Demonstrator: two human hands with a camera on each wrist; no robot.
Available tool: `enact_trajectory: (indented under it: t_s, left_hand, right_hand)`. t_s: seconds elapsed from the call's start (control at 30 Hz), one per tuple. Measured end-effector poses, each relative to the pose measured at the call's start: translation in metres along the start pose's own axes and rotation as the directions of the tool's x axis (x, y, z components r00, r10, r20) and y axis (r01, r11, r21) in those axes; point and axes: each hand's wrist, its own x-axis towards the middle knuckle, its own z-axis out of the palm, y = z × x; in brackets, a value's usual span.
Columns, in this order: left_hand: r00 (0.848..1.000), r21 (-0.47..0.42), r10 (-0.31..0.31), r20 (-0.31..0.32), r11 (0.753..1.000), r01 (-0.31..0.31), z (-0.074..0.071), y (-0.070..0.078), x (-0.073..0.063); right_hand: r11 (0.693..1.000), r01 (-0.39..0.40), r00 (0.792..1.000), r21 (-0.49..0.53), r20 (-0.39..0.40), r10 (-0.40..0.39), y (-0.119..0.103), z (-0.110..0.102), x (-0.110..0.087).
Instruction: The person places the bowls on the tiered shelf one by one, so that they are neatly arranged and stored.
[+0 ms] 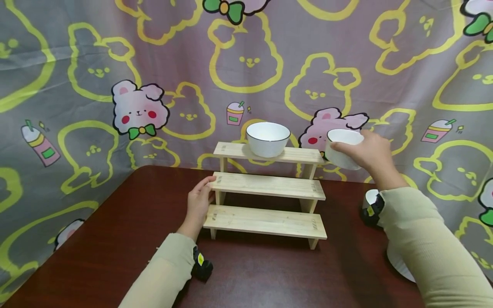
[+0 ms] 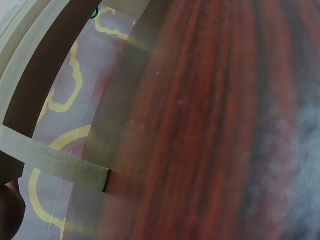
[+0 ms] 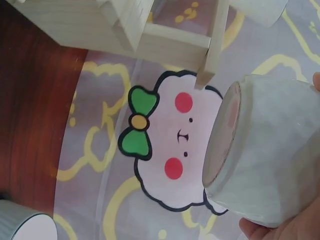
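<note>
A three-step wooden display shelf (image 1: 265, 185) stands on the table; its frame also shows in the left wrist view. My left hand (image 1: 199, 203) grips the left end of the middle step. On the top step sits a white bowl (image 1: 268, 140) with a thin dark rim. My right hand (image 1: 371, 152) holds a second white bowl (image 1: 340, 159), thumb at its near side, raised in the air just right of the top step. In the right wrist view this bowl (image 3: 270, 150) shows its pale foot, with fingertips at its wall.
On the dark red wooden table (image 1: 127, 239), a white cup (image 1: 372, 196) stands behind the right wrist. A white dish with a dark rim (image 1: 398, 259) is partly hidden under the right forearm. A patterned curtain (image 1: 185, 55) hangs behind the table.
</note>
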Motion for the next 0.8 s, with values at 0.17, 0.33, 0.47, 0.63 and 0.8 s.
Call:
enact_trajectory:
  t_s: [0.17,0.33,0.47,0.63,0.8]
  left_hand:
    - [1.000,-0.007,0.002,0.001,1.000,-0.002,0.000,-0.001,0.000]
    - [1.000,-0.002,0.010,0.001,1.000,-0.010,0.000,-0.002,0.001]
    - [1.000,0.014,0.008,-0.004,1.000,-0.008,0.000,-0.002,0.001]
    - [1.000,0.019,0.002,-0.011,1.000,-0.002,0.000,-0.003,0.002]
    - [1.000,0.016,0.001,-0.008,1.000,0.000,0.000,-0.004,0.002]
  right_hand:
    - [0.999,-0.026,0.999,0.026,0.039,0.025,-0.008,0.003,0.000]
    - [0.999,-0.027,0.998,0.046,0.065,0.024,-0.014,0.005,0.000]
    - [0.998,-0.014,0.997,0.054,0.075,0.010,-0.017,0.008,0.000]
    - [0.998,0.017,0.997,0.060,0.080,-0.021,-0.020,0.012,0.002]
    - [0.996,0.038,0.996,0.075,0.077,-0.044,-0.023,0.017,0.004]
